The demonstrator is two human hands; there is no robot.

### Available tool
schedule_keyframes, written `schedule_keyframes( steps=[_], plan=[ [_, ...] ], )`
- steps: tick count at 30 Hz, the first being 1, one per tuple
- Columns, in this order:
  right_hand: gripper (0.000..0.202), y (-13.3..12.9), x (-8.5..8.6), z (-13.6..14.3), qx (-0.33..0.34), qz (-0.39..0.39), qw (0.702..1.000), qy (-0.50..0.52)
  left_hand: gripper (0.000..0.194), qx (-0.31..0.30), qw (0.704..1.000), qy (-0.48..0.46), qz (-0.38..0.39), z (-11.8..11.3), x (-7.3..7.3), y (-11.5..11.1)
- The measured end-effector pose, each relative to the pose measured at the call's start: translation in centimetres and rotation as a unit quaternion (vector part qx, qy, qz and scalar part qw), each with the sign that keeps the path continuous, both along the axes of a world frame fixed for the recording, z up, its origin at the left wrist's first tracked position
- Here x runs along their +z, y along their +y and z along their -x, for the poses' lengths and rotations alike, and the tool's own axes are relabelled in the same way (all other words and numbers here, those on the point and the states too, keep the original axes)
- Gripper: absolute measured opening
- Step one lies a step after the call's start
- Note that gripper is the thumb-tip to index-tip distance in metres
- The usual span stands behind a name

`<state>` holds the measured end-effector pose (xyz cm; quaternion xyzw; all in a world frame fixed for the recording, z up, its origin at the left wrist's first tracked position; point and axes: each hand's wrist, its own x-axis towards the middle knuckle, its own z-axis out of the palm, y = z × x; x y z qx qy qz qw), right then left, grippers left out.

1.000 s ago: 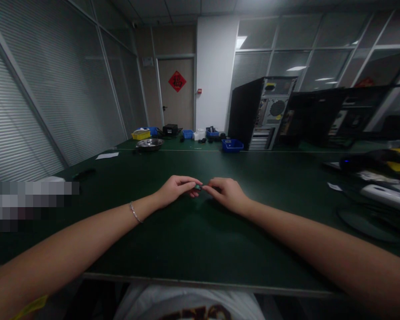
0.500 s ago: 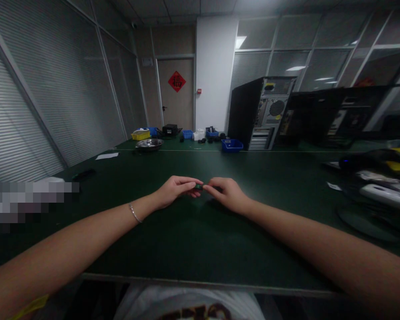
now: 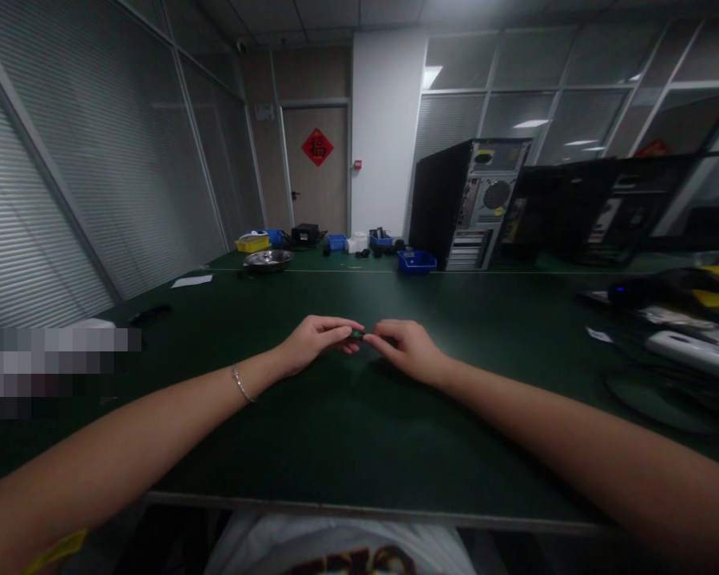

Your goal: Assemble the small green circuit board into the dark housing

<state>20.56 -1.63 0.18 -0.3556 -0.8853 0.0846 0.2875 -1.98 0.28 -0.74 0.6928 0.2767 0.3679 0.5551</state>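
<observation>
Between my fingertips, just above the green table (image 3: 359,431), is a small dark piece with a green face (image 3: 357,335), too small to name further. My left hand (image 3: 319,342) pinches it between thumb and fingers, and a silver bracelet (image 3: 241,385) circles that wrist. From the other side my right hand (image 3: 408,346) meets its right end, thumb and forefinger pinched together. Whether the right fingers grip a part of the piece or something tiny at its end is hidden.
At the back stand a round metal dish (image 3: 268,260), a yellow bin (image 3: 252,242), a blue bin (image 3: 417,262) and a computer tower (image 3: 470,204). Cables and a white device (image 3: 692,353) lie at the right. A white paper (image 3: 192,281) and a dark object (image 3: 150,314) lie at the left.
Both hands stay almost in place around the small piece. The fingertips have shifted only slightly, and a little less of the green face shows.
</observation>
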Motion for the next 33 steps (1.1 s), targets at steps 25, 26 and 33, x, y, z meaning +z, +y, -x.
schedule_keyframes(
  steps=[25,26,33],
  plan=[
    [0.023,-0.2,0.2,0.3,0.048,0.014,0.998,0.044,0.05,-0.026,0.995,0.084,-0.052,-0.3,0.5,-0.5],
    [0.022,-0.3,0.3,0.3,0.054,0.015,0.997,0.043,0.049,-0.03,0.993,0.093,-0.062,-0.3,0.6,-0.6],
    [0.022,-0.4,0.4,0.5,0.06,0.004,0.997,0.041,0.037,-0.019,0.994,0.052,-0.091,-0.3,0.2,-0.4]
  ],
)
